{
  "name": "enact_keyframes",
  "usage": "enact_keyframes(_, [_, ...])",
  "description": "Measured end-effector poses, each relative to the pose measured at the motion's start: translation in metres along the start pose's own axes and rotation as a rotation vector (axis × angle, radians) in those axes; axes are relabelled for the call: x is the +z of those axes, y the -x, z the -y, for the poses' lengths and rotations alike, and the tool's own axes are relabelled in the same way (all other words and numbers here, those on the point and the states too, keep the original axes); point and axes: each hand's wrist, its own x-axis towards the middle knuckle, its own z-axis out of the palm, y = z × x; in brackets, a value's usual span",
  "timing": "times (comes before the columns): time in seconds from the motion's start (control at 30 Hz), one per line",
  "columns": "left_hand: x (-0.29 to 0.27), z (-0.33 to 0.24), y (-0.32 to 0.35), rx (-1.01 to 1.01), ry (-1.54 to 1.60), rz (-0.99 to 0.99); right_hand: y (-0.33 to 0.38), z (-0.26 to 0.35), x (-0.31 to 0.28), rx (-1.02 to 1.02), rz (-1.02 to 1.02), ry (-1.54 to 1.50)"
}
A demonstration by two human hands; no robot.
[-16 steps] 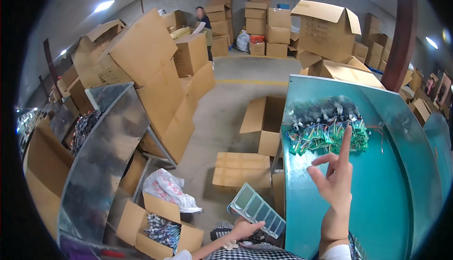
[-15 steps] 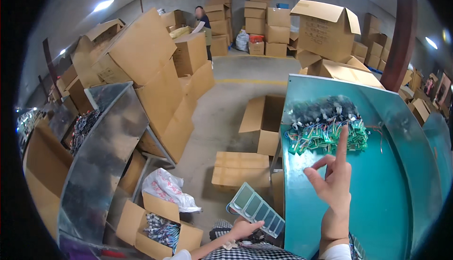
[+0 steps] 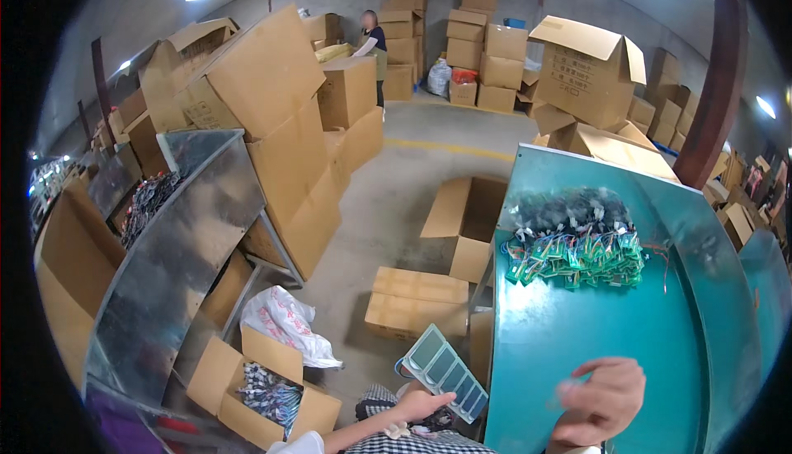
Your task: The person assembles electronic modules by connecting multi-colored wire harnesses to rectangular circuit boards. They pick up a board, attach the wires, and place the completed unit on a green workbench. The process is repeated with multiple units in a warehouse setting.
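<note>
My left hand grips the lower end of a pale strip-shaped panel with several dark grey-green rectangular windows, its thumb lying over the edge. A thin cable loops off the panel's left side. Over the near part of the teal workbench is my right hand, fingers bent and smeared by motion; whether it holds anything does not show. Farther up the bench lies a heap of green circuit boards with coloured wires, and dark cables are bunched behind them.
An open carton of wired parts stands at lower left beside a white plastic bag. A closed carton and an open one sit on the floor left of the bench. Tall carton stacks rise left; another person stands beyond.
My right hand has dropped toward me, away from the circuit boards, its raised index finger now bent. My left hand still holds the panel. The whole view has shifted slightly.
</note>
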Motion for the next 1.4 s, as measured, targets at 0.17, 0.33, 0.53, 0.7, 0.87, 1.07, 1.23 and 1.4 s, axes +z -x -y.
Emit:
enact_keyframes(0.17, [0.001,0.001,0.001,-0.083,0.013,0.026,0.002,0.01,0.009,0.326,-0.274,0.088])
enact_keyframes(0.33, [-0.001,-0.013,0.003,-0.098,-0.037,0.037,0.023,-0.006,0.013,0.583,0.067,0.047])
enact_keyframes(0.53, [0.004,0.025,-0.01,0.133,-0.051,-0.041,-0.014,-0.007,0.03,0.673,0.236,0.06])
enact_keyframes(0.7, [0.006,0.007,-0.005,0.073,-0.062,-0.024,-0.039,-0.015,0.059,0.403,0.438,0.157])
enact_keyframes(0.87, [0.001,0.016,-0.001,0.063,-0.031,-0.093,-0.012,-0.043,0.017,0.698,-0.465,0.294])
enact_keyframes(1.07, [-0.002,0.013,-0.011,0.046,-0.078,-0.025,0.047,-0.018,0.021,0.215,-0.923,0.376])
enact_keyframes(1.23, [0.0,0.021,-0.009,0.144,-0.112,-0.066,0.054,-0.002,0.109,0.666,-0.206,-0.036])
enact_keyframes(1.4, [0.007,0.018,-0.013,0.176,-0.374,-0.113,0.099,-0.017,0.177,0.706,0.043,0.005])
